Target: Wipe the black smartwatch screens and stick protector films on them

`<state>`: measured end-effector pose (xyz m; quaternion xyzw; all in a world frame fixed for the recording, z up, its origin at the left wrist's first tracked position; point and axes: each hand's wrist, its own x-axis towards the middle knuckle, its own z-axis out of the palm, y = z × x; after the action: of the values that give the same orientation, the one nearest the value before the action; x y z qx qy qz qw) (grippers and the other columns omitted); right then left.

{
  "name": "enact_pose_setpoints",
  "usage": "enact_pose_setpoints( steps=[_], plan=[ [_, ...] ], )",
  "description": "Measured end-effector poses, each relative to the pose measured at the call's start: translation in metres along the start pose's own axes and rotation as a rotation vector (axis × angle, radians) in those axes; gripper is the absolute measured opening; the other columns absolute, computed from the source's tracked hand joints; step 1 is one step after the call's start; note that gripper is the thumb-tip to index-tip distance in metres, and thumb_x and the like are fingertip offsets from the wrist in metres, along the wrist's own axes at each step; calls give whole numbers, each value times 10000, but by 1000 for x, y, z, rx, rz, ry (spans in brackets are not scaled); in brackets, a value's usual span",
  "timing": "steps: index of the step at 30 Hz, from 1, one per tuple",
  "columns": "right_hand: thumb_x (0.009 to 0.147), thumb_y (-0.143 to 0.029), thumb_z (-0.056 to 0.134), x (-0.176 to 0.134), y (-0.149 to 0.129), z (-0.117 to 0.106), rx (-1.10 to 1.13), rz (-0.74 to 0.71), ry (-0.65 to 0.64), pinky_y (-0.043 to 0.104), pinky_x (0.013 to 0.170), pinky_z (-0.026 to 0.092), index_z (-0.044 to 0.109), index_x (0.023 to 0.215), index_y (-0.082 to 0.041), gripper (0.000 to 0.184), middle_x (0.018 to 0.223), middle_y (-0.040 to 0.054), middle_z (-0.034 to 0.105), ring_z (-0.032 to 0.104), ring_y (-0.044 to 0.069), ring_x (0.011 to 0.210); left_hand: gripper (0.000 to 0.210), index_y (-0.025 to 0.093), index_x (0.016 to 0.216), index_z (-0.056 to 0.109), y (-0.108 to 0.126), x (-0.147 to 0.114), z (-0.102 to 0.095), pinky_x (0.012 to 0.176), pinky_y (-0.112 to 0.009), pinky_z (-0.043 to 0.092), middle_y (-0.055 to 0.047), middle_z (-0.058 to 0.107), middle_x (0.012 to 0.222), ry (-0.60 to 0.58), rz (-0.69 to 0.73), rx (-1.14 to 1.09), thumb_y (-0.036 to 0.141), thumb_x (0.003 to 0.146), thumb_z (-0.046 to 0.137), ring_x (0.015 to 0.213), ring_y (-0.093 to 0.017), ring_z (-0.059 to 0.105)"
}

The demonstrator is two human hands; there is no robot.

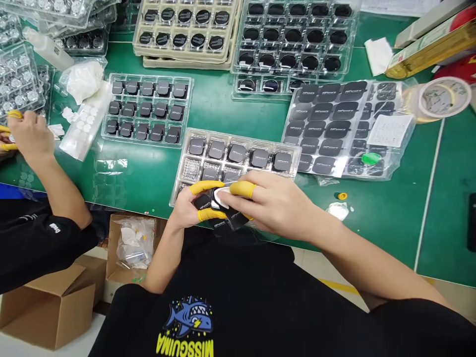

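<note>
The left hand (pixel 186 210) pinches a small dark piece (pixel 213 199) between thumb and index finger, both in yellow cots, while the right hand (pixel 277 203) grips a white pad (pixel 222 196) and presses it onto that piece; its lower fingers are mostly hidden. The dark piece lies at the left hand's fingertips, slightly left of the right thumb; covered as it is, its long axis cannot be told.

Both hands meet over the table's (pixel 219 109) near edge, at the front side of a clear tray (pixel 297 161) of black square caps. Black printed labels (pixel 237 219) hang by the right fingers, toward the person.

Green tabletop shows left of this tray, beside a second filled tray (pixel 105 130), and to its right, below the label sheets (pixel 314 129), around a loose yellow finger cot (pixel 342 196).
</note>
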<state>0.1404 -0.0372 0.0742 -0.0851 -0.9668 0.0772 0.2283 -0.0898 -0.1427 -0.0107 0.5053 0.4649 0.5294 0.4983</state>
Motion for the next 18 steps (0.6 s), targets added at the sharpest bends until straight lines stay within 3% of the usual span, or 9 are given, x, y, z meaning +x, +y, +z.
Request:
enact_pose_setpoints(
  steps=[4,10,15,18],
  plan=[
    [1170,-145,461,2,-4,1,68,-59,-23,358,744,470,728,1300,-151,296,948,61,760,615,210,888,683,226,1263,846,-1,-2,-3,878,-339,689,-80,888,1077,18,-9,-3,538,691,1054,936,-247,850],
    [1128,-103,558,-12,-3,-16,28,-200,-80,361,693,476,737,1250,-156,223,908,31,736,655,188,874,693,207,1218,866,-1,-4,-8,847,-327,701,-90,889,1060,54,11,-29,579,663,1054,892,-238,851],
    [1080,-95,661,-21,2,-27,-14,-39,97,375,723,524,711,1312,-167,248,940,61,762,671,215,901,682,217,1249,862,1,-2,-8,878,-303,704,-100,894,1116,25,71,-19,516,672,1069,957,-239,863],
    [1098,-108,636,-16,-2,-22,2,-26,86,371,709,514,695,1335,-155,249,945,62,768,677,213,895,724,207,1281,849,-1,-1,-5,876,-326,711,-115,890,1135,13,60,-12,572,687,1045,964,-256,867]
  ],
)
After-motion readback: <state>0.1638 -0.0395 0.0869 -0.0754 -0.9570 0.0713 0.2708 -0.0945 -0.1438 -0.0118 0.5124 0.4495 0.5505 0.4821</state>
